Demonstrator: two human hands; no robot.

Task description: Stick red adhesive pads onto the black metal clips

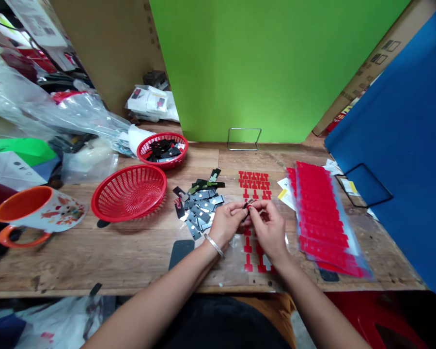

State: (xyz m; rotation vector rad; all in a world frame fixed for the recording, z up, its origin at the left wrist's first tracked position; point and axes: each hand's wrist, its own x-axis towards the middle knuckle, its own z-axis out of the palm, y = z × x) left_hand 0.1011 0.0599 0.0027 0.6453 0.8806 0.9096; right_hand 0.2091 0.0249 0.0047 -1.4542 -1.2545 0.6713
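Note:
My left hand (227, 223), with a silver bangle on the wrist, pinches a small black flat piece (245, 213) between thumb and fingers. My right hand (271, 230) is closed at the same spot, its fingertips on a bit of red at the piece; the fingers partly hide both. Under the hands lies a clear sheet of red T-shaped stickers (247, 245), with gaps in its rows. Left of my left hand is a loose pile of flat grey and black pieces (203, 206).
A red basket (105, 196) stands left, with a smaller basket (181, 154) of black pieces behind. An orange-and-white mug (63, 213) is far left. Stacked red sticker sheets (319, 213) lie right. Green (261, 68) and blue (396, 145) panels border the table.

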